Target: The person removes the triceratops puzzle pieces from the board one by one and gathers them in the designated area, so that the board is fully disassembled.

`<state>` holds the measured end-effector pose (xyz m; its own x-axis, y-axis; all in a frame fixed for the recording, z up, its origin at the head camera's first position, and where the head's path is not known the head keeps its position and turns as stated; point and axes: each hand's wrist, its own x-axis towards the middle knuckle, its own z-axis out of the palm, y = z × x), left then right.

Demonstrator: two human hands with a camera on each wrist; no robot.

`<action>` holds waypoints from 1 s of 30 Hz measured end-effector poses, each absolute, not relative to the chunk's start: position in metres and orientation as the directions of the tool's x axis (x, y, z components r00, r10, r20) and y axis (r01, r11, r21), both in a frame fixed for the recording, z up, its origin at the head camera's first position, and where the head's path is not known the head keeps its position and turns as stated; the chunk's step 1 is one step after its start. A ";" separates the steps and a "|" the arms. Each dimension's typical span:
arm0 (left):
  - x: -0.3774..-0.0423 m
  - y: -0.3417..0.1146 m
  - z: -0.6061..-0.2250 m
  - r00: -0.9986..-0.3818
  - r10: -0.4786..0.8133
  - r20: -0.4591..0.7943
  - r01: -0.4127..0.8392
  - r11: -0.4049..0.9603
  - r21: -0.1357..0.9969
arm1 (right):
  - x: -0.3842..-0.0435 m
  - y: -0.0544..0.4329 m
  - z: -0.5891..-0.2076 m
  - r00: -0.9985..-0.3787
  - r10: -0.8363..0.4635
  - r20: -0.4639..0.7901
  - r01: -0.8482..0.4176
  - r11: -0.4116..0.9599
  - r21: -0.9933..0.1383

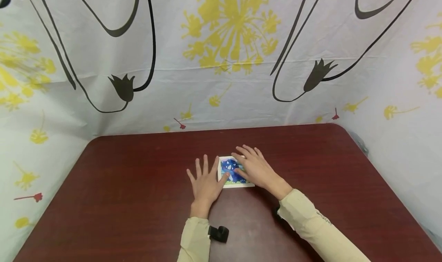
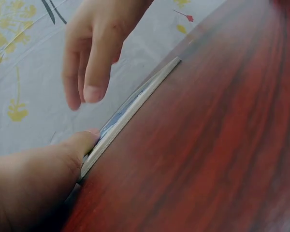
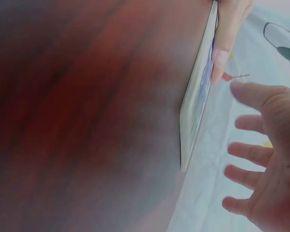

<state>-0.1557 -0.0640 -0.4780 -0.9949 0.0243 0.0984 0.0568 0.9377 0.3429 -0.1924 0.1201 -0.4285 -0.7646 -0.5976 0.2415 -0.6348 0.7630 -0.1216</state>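
Note:
A small, thin picture board [image 1: 228, 165] with a white border and a mostly blue picture lies flat on the table. Its left edge meets my left hand [image 1: 206, 186], whose fingers are spread; the thumb rests on the lower left of the picture. In the left wrist view the thumb touches the board's pale edge [image 2: 117, 129]. Over the board's right side hovers my right hand [image 1: 258, 170], fingers extended, covering part of the picture. The right wrist view shows those fingers apart from the board [image 3: 195, 99], holding nothing.
The dark red-brown wooden table [image 1: 131, 193] has rounded far corners. Behind it and along both sides hangs a white cloth [image 1: 165, 81] with yellow, grey and red flower prints. A black strap device [image 1: 219, 234] sits at the left wrist.

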 end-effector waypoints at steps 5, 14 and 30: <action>-0.155 -0.061 -0.477 -0.995 0.026 0.094 0.058 0.935 0.349 | -0.202 0.112 -0.427 -0.757 -0.621 0.204 -0.654 0.723 -0.225; -0.154 -0.061 -0.475 -0.994 0.036 0.106 0.070 0.940 0.334 | -0.218 0.094 -0.423 -0.791 -0.611 0.023 -0.576 0.733 -0.362; -0.154 -0.062 -0.476 -0.993 0.017 0.115 0.053 0.947 0.317 | -0.227 0.076 -0.415 -0.839 -0.532 -0.113 -0.454 0.799 -0.393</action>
<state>-0.1540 -0.0619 -0.4762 -0.9932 0.0171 0.1148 0.0529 0.9469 0.3170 -0.2275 0.0757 -0.4149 -0.8389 -0.5324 -0.1130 -0.4543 0.7993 -0.3932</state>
